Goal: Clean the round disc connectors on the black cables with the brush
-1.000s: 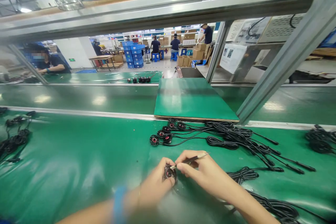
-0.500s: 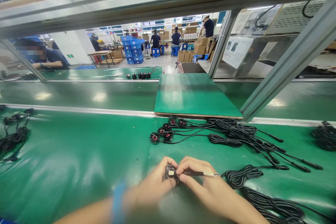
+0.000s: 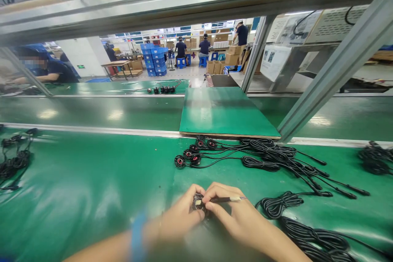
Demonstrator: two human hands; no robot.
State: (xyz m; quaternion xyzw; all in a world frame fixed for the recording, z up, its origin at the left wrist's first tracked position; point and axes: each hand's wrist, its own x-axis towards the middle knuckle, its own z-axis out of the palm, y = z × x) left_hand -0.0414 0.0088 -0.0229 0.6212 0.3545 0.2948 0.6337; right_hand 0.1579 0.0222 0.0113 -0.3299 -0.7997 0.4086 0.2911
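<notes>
My left hand (image 3: pixel 183 209) is closed around a small round black part (image 3: pixel 197 206), thumb and index finger at its rim. A pale, block-like piece shows in the middle of that part. My right hand (image 3: pixel 235 217) pinches a short black cable-like piece (image 3: pixel 221 199), with a pale sleeve and thin tip pointing right. Its left end lies under my fingers against the round part, so I cannot tell whether the two are joined. Both hands meet low over the green mat (image 3: pixel 123 180).
Beyond my hands lie several round black parts with red centres (image 3: pixel 179 161), attached to coiled black cables (image 3: pixel 260 163). More coils (image 3: pixel 316 233) lie to the right, others (image 3: pixel 15 161) far left. A raised green board (image 3: pixel 227 110) and metal post (image 3: pixel 334 57) stand ahead. Co-workers sit beyond.
The black cable-like piece has tilted slightly, its right end now higher and further left. My right fingers have shifted a little left; the left hand keeps its grip. The view has shifted slightly.
</notes>
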